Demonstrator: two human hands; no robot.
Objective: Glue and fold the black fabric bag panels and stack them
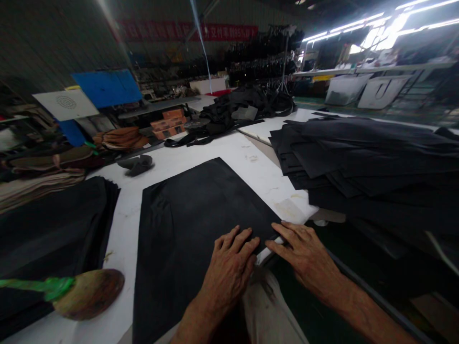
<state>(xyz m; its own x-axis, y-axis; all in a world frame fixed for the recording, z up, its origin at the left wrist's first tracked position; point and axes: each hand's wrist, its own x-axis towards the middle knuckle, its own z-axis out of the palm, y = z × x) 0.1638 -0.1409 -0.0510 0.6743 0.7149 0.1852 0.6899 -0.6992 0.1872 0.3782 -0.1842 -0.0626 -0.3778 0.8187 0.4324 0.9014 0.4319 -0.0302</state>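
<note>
A black fabric panel (pixel 186 220) lies flat on the white table (pixel 236 148) in front of me. My left hand (pixel 231 260) rests on its near right part, palm down with the fingers stretched out. At the panel's right corner, by the table edge, my right hand (pixel 301 246) touches the cloth with its fingers apart. The thumb side of my left hand is partly hidden. Some wrinkles show near the panel's left side.
To the left lies a stack of black cloth (pixel 53 224), with a rounded brown object (pixel 89 294) wrapped in green at one end. On the right is a large pile of black panels (pixel 358 148). Farther back are orange blocks (pixel 168 124) and heaped black fabric (pixel 247 102).
</note>
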